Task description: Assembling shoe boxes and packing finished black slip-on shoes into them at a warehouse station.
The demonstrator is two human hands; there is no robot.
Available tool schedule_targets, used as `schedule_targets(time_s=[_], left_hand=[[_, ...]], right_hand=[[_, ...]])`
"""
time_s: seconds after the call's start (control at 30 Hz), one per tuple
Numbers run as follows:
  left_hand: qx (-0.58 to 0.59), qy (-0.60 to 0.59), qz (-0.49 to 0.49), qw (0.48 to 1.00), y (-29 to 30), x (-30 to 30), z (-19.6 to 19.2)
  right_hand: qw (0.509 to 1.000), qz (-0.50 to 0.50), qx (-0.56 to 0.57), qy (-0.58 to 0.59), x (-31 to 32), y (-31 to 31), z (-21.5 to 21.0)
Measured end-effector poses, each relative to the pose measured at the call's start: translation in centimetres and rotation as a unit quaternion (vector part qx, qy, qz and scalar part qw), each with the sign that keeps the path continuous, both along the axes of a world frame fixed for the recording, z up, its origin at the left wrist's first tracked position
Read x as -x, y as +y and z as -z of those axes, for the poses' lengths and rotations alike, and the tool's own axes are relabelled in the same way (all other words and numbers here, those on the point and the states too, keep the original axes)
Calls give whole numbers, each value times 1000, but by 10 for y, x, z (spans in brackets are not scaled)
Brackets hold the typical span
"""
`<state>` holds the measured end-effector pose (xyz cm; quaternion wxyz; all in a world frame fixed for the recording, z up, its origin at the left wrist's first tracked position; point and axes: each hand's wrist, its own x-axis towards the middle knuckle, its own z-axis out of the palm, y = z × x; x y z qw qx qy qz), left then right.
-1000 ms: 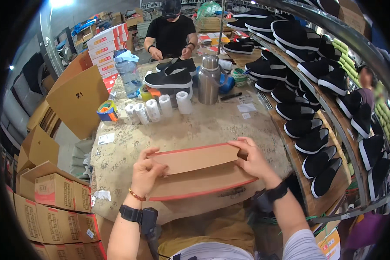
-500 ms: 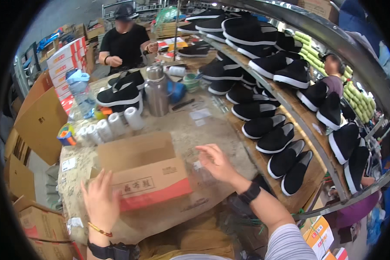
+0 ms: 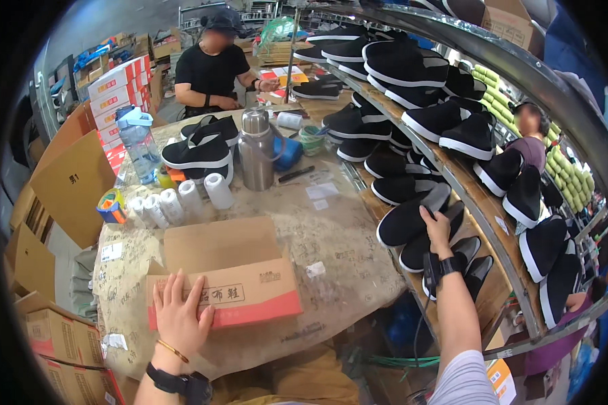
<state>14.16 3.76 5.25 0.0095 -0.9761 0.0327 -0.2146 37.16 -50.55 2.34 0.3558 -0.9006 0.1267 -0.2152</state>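
On the front of an open brown and red cardboard shoebox (image 3: 267,289), my left hand (image 3: 181,316) lies flat with its fingers spread. The box's lid flap stands raised at the back. To the right, my right hand (image 3: 436,231) grips a black slip-on shoe (image 3: 404,220) with a white sole at its heel opening, thumb inside. That shoe is slightly raised over the lower shelf, above other black shoes. Part of its pair is hidden behind my hand and wrist.
A steel flask (image 3: 256,158), white rolls (image 3: 218,192), a water bottle (image 3: 137,147) and a shoe pile (image 3: 197,156) stand behind the box. Metal-edged shelving (image 3: 500,233) with black shoes runs along the right. A co-worker (image 3: 213,67) is across the table.
My right hand has moved from beside the box to the shelf and taken hold of a shoe. My left hand has come down onto the box front. The view has shifted slightly.
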Motion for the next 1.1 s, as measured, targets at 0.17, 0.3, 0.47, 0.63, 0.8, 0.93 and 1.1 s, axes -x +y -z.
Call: schedule_targets(time_s=[0.17,0.3,0.47,0.63,0.8,0.93,1.1], left_hand=[[162,-30,34,986,16,-28,-12],[226,-111,57,966,3,-16,-15],[130,-165,4,978,-4,19,23],[251,-161,60,953,-44,19,13],[762,55,216,608,-104,28,-20],[406,-188,200,872,-29,21,-54],[177,-172,216,945,3,10,-6]], right_hand=[[775,-180,-603,-60,60,70,-20],[616,-267,-740,-33,96,140,-24],[499,-333,-800,-23,122,234,-25],[503,-336,-796,-14,154,266,-18],[571,-306,-761,9,195,271,-9],[635,-275,-722,14,217,270,-5],[691,-309,-654,-11,198,262,-8]])
